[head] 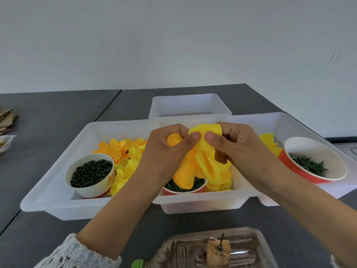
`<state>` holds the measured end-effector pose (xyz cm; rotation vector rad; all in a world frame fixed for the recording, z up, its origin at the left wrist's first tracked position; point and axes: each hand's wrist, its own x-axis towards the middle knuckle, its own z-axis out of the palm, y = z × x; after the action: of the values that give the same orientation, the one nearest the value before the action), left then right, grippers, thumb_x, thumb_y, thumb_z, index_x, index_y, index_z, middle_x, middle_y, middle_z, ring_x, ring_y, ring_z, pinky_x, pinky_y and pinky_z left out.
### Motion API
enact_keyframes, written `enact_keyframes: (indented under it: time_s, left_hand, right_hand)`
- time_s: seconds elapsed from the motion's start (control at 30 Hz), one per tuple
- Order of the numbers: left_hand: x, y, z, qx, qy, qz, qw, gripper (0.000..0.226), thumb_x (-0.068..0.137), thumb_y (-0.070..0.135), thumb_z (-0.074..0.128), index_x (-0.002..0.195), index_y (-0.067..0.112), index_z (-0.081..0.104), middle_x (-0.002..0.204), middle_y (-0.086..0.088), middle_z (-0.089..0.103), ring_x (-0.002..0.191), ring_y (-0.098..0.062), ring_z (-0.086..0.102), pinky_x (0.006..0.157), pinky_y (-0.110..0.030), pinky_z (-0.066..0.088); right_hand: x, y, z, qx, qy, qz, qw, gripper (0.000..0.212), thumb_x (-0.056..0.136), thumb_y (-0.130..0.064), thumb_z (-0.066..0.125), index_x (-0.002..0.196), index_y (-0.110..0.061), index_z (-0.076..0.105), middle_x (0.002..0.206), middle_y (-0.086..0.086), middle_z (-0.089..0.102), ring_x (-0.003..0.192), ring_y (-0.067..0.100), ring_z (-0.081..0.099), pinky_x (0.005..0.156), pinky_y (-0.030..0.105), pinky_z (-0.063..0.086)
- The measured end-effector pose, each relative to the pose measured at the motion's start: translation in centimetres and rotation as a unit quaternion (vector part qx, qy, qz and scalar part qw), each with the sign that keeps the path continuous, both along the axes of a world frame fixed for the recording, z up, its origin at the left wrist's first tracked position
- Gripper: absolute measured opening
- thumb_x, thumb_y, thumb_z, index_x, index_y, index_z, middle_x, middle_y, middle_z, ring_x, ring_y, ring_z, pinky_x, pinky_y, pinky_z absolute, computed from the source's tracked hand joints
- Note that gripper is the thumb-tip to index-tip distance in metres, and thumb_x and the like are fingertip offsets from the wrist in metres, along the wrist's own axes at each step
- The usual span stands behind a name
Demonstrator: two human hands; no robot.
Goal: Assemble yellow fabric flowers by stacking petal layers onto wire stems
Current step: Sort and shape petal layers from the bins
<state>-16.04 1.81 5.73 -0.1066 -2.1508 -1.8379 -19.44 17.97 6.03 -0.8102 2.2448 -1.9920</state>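
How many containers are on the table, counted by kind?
White plastic trays: 4
Paper bowls: 3
Clear plastic tray: 1
Total: 8

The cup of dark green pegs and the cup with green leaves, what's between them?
In the head view: loose yellow petals, both hands pinching a petal layer, and a third cup.

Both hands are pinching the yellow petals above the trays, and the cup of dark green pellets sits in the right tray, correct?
Not quite. In the head view both hands, left and right, do pinch the yellow petals above the trays, but the cup of dark green pellets sits in the left tray, not the right.
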Motion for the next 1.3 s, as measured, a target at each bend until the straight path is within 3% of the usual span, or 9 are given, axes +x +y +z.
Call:
enact_keyframes:
  time_s: [0.1, 0.23, 0.33, 0.5, 0.67, 0.87, 1.0, 1.17, 1.3]
  left_hand:
    - [-0.3, 0.1, 0.1, 0.038, 0.014, 0.039, 0.998, 0.022, 0.088, 0.025, 0.068, 0.068, 0.016, 0.066, 0.075, -0.024, 0.065, 0.066, -0.033, 0.059, 0.060, -0.042, 0.054]
    - [-0.9, -1.6, 0.0, 0.133, -0.009, 0.118, 0.984, 0.016, 0.088, 0.025, 0.068, 0.074, 0.018, 0.067, 0.081, -0.014, 0.067, 0.070, -0.022, 0.063, 0.064, -0.035, 0.055]
    - [-0.9, -2.7, -0.5, 0.113, -0.017, 0.138, 0.984, 0.018, 0.089, 0.028, 0.067, 0.074, 0.018, 0.067, 0.075, -0.009, 0.069, 0.063, -0.015, 0.064, 0.055, -0.028, 0.055]
    - [-0.9, -3.2, -1.0, 0.069, -0.019, 0.155, 0.985, 0.026, 0.088, 0.027, 0.068, 0.064, 0.019, 0.062, 0.057, 0.002, 0.064, 0.050, -0.008, 0.060, 0.045, -0.022, 0.050]
    - [-1.0, -3.1, -1.3, 0.040, -0.005, 0.152, 0.988, 0.031, 0.089, 0.026, 0.068, 0.060, 0.021, 0.058, 0.051, 0.010, 0.057, 0.049, -0.006, 0.054, 0.046, -0.021, 0.046]
    - [-0.8, -2.7, -1.2, 0.008, 0.000, 0.094, 0.996, 0.031, 0.087, 0.026, 0.069, 0.059, 0.019, 0.058, 0.050, 0.011, 0.054, 0.047, -0.004, 0.049, 0.045, -0.015, 0.041]
    - [-0.1, -1.8, -0.8, -0.024, -0.005, -0.047, 0.999, 0.026, 0.078, 0.037, 0.067, 0.067, 0.014, 0.061, 0.059, 0.005, 0.060, 0.054, -0.007, 0.056, 0.051, -0.016, 0.046]
    - [0.2, -1.1, -0.4, -0.010, 0.001, -0.120, 0.993, 0.019, 0.079, 0.034, 0.064, 0.069, 0.018, 0.062, 0.062, 0.012, 0.063, 0.061, -0.003, 0.061, 0.057, -0.016, 0.049]
    - [0.0, -1.5, -0.6, 0.065, -0.012, -0.111, 0.992, 0.023, 0.080, 0.034, 0.071, 0.061, 0.026, 0.062, 0.071, 0.000, 0.063, 0.072, -0.016, 0.063, 0.067, -0.029, 0.052]
  right_hand:
    - [-0.2, 0.0, -0.3, -0.065, -0.067, -0.005, 0.996, 0.076, 0.079, -0.049, 0.056, 0.102, 0.022, 0.043, 0.099, 0.052, 0.038, 0.088, 0.063, 0.044, 0.085, 0.068, 0.045]
    - [-2.1, 1.4, -0.3, -0.197, -0.103, -0.091, 0.971, 0.033, 0.083, -0.038, 0.055, 0.085, -0.005, 0.062, 0.074, 0.017, 0.066, 0.068, 0.028, 0.065, 0.064, 0.036, 0.057]
    - [-4.5, 2.8, -0.6, -0.156, -0.107, -0.146, 0.971, 0.020, 0.096, -0.022, 0.050, 0.084, -0.015, 0.065, 0.070, -0.001, 0.069, 0.065, 0.017, 0.065, 0.061, 0.030, 0.055]
    - [-7.4, 3.5, -1.5, -0.063, -0.156, -0.121, 0.978, 0.016, 0.095, -0.013, 0.054, 0.089, -0.010, 0.068, 0.082, 0.007, 0.063, 0.072, 0.021, 0.055, 0.066, 0.034, 0.049]
    - [-7.9, 2.8, -1.1, -0.065, -0.169, -0.115, 0.977, 0.026, 0.094, -0.022, 0.055, 0.103, 0.000, 0.066, 0.111, 0.026, 0.065, 0.101, 0.038, 0.063, 0.086, 0.045, 0.055]
    - [-6.7, 2.1, -0.5, -0.064, -0.122, -0.061, 0.989, 0.024, 0.077, -0.029, 0.065, 0.086, -0.010, 0.075, 0.091, 0.018, 0.072, 0.086, 0.033, 0.064, 0.082, 0.042, 0.053]
    - [-5.6, 1.4, -0.4, -0.033, -0.073, -0.018, 0.997, 0.028, 0.075, -0.036, 0.068, 0.075, -0.008, 0.072, 0.088, 0.029, 0.061, 0.081, 0.037, 0.053, 0.078, 0.049, 0.044]
    - [-3.9, 0.4, 0.0, 0.022, -0.022, 0.046, 0.998, 0.063, 0.081, -0.040, 0.068, 0.091, 0.021, 0.054, 0.088, 0.047, 0.050, 0.077, 0.033, 0.049, 0.068, 0.051, 0.044]
    - [-3.2, 0.0, 0.6, 0.020, -0.016, 0.071, 0.997, 0.062, 0.078, -0.042, 0.062, 0.091, 0.019, 0.055, 0.085, 0.042, 0.052, 0.073, 0.031, 0.048, 0.067, 0.043, 0.042]
